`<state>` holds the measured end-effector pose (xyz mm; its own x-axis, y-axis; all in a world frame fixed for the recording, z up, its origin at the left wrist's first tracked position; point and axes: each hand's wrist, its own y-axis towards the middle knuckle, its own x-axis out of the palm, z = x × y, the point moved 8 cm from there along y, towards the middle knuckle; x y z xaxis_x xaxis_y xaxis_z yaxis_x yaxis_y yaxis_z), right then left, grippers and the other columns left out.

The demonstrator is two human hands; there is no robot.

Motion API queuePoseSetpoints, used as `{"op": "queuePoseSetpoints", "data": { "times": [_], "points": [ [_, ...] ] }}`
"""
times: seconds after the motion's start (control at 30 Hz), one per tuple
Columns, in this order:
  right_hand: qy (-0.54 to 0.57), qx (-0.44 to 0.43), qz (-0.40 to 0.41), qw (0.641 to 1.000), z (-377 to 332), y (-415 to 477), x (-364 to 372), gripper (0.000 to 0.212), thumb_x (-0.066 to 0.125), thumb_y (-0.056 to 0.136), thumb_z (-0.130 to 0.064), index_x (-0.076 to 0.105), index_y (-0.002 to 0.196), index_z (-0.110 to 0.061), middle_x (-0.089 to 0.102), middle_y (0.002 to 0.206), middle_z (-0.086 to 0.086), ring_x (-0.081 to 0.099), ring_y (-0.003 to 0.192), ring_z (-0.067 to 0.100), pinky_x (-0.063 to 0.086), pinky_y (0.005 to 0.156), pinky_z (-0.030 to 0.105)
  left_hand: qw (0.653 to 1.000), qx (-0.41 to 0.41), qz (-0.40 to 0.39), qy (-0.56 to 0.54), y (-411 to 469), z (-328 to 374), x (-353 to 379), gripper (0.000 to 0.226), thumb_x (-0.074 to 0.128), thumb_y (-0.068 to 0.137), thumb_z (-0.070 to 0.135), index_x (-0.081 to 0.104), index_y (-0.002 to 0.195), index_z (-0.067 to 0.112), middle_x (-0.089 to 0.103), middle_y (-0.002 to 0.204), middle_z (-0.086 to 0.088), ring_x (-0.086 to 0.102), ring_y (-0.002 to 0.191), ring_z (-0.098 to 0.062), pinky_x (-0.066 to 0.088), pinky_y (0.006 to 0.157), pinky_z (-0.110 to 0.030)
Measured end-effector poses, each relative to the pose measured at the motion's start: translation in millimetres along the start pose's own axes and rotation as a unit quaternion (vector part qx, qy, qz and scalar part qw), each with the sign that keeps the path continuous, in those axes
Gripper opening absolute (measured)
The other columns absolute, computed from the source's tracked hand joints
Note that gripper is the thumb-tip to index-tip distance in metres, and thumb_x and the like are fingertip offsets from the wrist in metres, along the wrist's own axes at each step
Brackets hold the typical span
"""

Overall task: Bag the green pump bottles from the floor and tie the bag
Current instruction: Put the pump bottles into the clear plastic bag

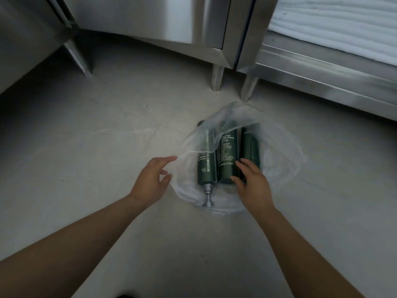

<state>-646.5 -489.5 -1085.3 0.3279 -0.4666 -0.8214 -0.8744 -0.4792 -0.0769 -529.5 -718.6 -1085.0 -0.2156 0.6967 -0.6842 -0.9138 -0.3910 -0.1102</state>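
A clear plastic bag [279, 155] lies open on the grey floor, with three dark green pump bottles side by side inside it. The left bottle [206, 168] points its silver pump toward me. Beside it are the middle bottle [227, 151] and the right bottle [250, 147]. My left hand [151, 179] hovers at the bag's left edge, fingers spread, fingertips at the plastic. My right hand [252, 183] rests over the near ends of the middle and right bottles, fingers apart, and hides their near ends. I cannot tell whether either hand pinches the plastic.
Stainless steel cabinets [150, 22] on short legs [217, 78] stand behind the bag. A low steel shelf [322, 76] with white padding [335, 24] runs along the right. Bare grey floor [86, 147] spreads to the left and toward me.
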Motion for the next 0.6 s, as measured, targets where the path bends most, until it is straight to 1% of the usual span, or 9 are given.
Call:
{"op": "queuePoseSetpoints", "data": {
  "times": [0.1,0.17,0.27,0.3,0.37,0.4,0.47,0.53,0.6],
  "points": [
    [0.033,-0.018,0.024,0.999,-1,-7,-3,0.043,0.066,0.083,-0.014,0.056,0.125,-0.007,0.053,0.134,0.010,0.054,0.118,0.024,0.043,0.101,0.033,1.000,-0.022,-0.005,-0.019,1,-2,7,0.042,0.058,0.088,0.008,0.053,0.128,0.023,0.053,0.120,-0.003,0.061,0.084,-0.016,0.045,0.079,-0.021],
    [0.051,-0.037,0.020,0.998,-9,-18,4,0.041,0.069,0.081,-0.013,0.059,0.121,-0.008,0.057,0.128,0.009,0.055,0.114,0.023,0.041,0.100,0.030,0.998,-0.048,-0.011,-0.049,0,-4,12,0.038,0.057,0.090,0.016,0.052,0.125,0.029,0.052,0.118,0.002,0.061,0.088,-0.016,0.045,0.074,-0.018],
    [0.080,-0.038,0.030,0.996,-18,-35,15,0.035,0.068,0.079,-0.014,0.063,0.114,-0.011,0.060,0.119,0.007,0.057,0.107,0.022,0.042,0.094,0.029,0.993,-0.077,-0.020,-0.090,-2,-10,19,0.036,0.060,0.088,0.027,0.051,0.121,0.039,0.054,0.116,0.004,0.063,0.091,-0.017,0.053,0.075,-0.028],
    [0.088,-0.042,0.022,0.995,-22,-41,22,0.034,0.067,0.079,-0.015,0.064,0.113,-0.012,0.061,0.117,0.006,0.057,0.104,0.021,0.045,0.092,0.029,0.992,-0.083,-0.023,-0.093,-3,-11,21,0.038,0.061,0.088,0.028,0.051,0.122,0.039,0.055,0.114,0.004,0.064,0.088,-0.017,0.053,0.073,-0.028],
    [0.101,-0.055,-0.017,0.993,-31,-50,39,0.032,0.066,0.079,-0.018,0.065,0.111,-0.013,0.061,0.112,0.005,0.058,0.100,0.018,0.050,0.086,0.030,0.992,-0.081,-0.025,-0.095,-3,-12,22,0.041,0.063,0.086,0.022,0.052,0.123,0.037,0.057,0.109,0.003,0.064,0.080,-0.018,0.050,0.067,-0.021],
    [0.101,-0.058,-0.035,0.993,-34,-54,47,0.031,0.066,0.079,-0.018,0.065,0.109,-0.013,0.062,0.110,0.005,0.058,0.097,0.014,0.050,0.086,0.026,0.992,-0.078,-0.023,-0.099,-2,-12,21,0.042,0.064,0.086,0.018,0.053,0.122,0.036,0.058,0.107,0.002,0.064,0.077,-0.020,0.049,0.065,-0.019],
    [0.093,-0.058,-0.051,0.993,-36,-56,56,0.029,0.066,0.077,-0.018,0.067,0.105,-0.013,0.063,0.106,0.006,0.054,0.094,0.009,0.040,0.084,0.013,0.991,-0.075,-0.025,-0.106,-2,-13,20,0.044,0.064,0.085,0.011,0.055,0.120,0.036,0.059,0.104,-0.001,0.064,0.074,-0.025,0.054,0.065,-0.027],
    [0.081,-0.041,-0.069,0.993,-33,-55,61,0.028,0.067,0.077,-0.016,0.067,0.105,-0.012,0.062,0.107,0.006,0.055,0.096,0.012,0.032,0.084,0.008,0.990,-0.079,-0.029,-0.110,-3,-14,19,0.045,0.064,0.084,0.009,0.055,0.120,0.034,0.059,0.102,-0.001,0.064,0.075,-0.027,0.058,0.069,-0.036],
    [0.065,-0.031,-0.092,0.993,-30,-55,67,0.032,0.066,0.079,-0.014,0.065,0.110,-0.013,0.057,0.114,0.005,0.056,0.102,0.016,0.030,0.083,0.007,0.991,-0.079,-0.030,-0.103,-5,-15,18,0.044,0.064,0.084,0.009,0.056,0.120,0.033,0.059,0.102,0.000,0.064,0.074,-0.025,0.059,0.071,-0.038]
  ]
}}
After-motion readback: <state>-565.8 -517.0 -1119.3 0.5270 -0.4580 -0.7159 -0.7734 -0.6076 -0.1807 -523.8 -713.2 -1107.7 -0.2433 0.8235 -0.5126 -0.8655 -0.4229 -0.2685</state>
